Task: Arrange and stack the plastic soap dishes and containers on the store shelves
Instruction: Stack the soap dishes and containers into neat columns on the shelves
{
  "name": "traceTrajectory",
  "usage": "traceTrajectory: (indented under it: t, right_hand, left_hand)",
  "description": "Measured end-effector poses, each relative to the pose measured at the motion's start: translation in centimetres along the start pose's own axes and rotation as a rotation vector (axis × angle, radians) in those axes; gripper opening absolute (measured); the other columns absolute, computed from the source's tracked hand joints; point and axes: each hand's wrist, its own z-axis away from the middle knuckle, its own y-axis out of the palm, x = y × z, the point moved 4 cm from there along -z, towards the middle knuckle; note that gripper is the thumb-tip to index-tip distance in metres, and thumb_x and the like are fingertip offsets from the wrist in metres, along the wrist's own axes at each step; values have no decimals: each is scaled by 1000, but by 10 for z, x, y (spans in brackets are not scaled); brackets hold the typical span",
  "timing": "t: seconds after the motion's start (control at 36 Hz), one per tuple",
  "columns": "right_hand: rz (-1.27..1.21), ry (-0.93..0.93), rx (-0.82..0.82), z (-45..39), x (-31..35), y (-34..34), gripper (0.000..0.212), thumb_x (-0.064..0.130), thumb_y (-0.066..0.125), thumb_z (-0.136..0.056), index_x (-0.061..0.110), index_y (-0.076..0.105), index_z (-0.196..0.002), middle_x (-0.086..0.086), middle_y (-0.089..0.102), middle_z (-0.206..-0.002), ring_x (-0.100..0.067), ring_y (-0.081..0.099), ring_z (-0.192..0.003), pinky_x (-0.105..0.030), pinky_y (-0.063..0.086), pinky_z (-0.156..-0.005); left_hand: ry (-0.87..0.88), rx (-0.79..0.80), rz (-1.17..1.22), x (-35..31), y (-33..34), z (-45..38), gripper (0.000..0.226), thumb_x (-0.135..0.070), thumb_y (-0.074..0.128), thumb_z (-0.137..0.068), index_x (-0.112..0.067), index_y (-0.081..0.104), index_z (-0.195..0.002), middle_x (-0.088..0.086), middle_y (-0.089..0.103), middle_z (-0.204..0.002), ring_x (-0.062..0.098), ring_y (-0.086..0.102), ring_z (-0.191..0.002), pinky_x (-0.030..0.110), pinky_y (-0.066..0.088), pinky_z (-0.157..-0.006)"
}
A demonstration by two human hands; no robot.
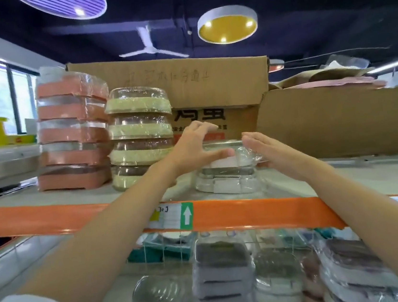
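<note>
Upper shelf [50, 216], front edge orange. Two white soap dishes [225, 172], film-wrapped, stacked just right of the beige stack [141, 135]; pink stack [73, 133] further left, cardboard boxes [185, 87] behind. Left hand [192, 146] spread over the top dish, thumb along its near side, fingers arched over the far edge. Right hand [268, 152] flat and straight-fingered against the right side. Likely light, rigid plastic; wrap looks slippery, so grip the long sides, not the film.
</note>
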Motion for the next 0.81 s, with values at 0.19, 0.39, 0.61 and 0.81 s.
traceTrajectory:
  t: [0.19,0.39,0.61,0.81]
  right_hand:
    - [79,-42,49,0,0,5,85,52,67,-71,32,29,-144,18,40,-126,-3,47,-110,-25,43,-89]
    - [95,-103,-131,1,1,-4,55,43,72,-78,29,46,-124,6,48,-120,-9,53,-102,-24,47,-76]
    - [132,-112,-196,6,4,-5,48,44,67,-82,27,46,-121,-1,39,-124,-6,48,-100,-21,45,-74]
    - [248,-1,-64,9,3,2,76,49,70,-76,34,31,-140,0,26,-125,-13,48,-102,-21,46,-72]
  left_hand:
    - [-224,91,6,10,0,26,101,-74,49,-74,-15,16,-150,6,25,-155,21,32,-138,39,32,-108]
    - [-336,7,195,17,2,34,88,-60,62,-78,-11,26,-142,3,50,-125,18,55,-109,36,50,-84]
    - [-307,-13,153,16,1,39,65,-61,66,-72,-13,42,-109,3,56,-98,10,51,-83,21,44,-66]
    - [-287,-63,106,15,-3,43,71,-55,79,-61,-13,51,-112,6,62,-110,22,59,-103,36,50,-89]
